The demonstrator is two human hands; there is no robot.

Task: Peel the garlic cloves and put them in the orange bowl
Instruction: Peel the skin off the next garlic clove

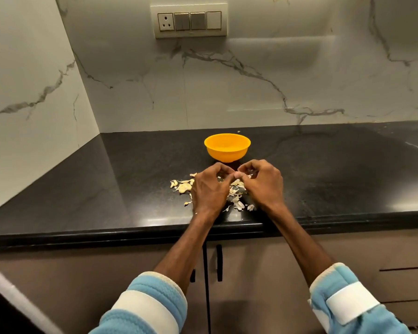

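At the table's near edge: both forearms reach forward from blue-and-white sleeves [143, 304], wrists low over the surface.
Left hand [209, 189]: back upward, fingers curled inward, tips meeting those of the other hand.
Right hand [262, 183]: back upward, fingers curled, thumb tip pointing toward the left hand.
Grip: both hands pinch a small pale garlic piece [221, 177] between their fingertips; it is mostly hidden, so whether it is clove or skin cannot be told.
Table [106, 189]: glossy black stone set in a corner.
Room: pale marble-veined wall [275, 80] with a switch plate [188, 20]; brown cabinet doors [82, 273] with black handles below.
Orange bowl [227, 147]: upright on the table, just beyond the fingertips, apart from both hands.
Garlic scraps [184, 186]: scattered on the table to the left of the left hand, under both hands, and between the wrists.
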